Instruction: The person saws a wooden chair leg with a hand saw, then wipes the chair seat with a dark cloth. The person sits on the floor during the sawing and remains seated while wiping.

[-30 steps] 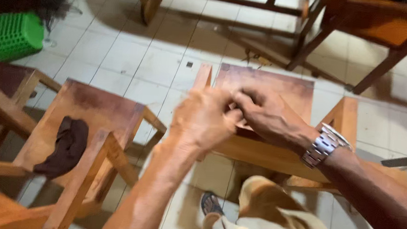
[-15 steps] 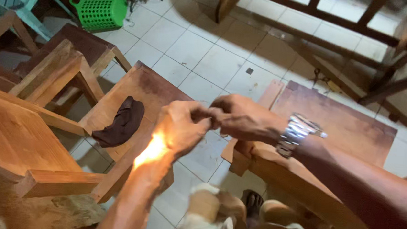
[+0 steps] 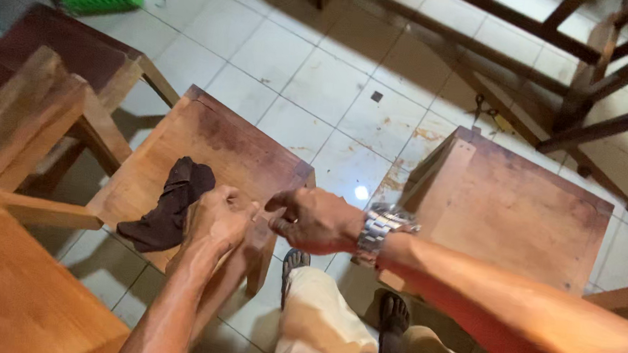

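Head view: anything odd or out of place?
A dark crumpled cloth lies bunched on the wooden seat by the left hand. The tiled floor shows brownish stains near the right-hand wooden seat. Nothing else stands out.

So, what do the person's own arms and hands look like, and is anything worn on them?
Both arms are bare, with no sleeves in view and no gloves. The right hand has a silver metal wristwatch with a link bracelet on its wrist. The left hand and its wrist carry nothing that I can see.
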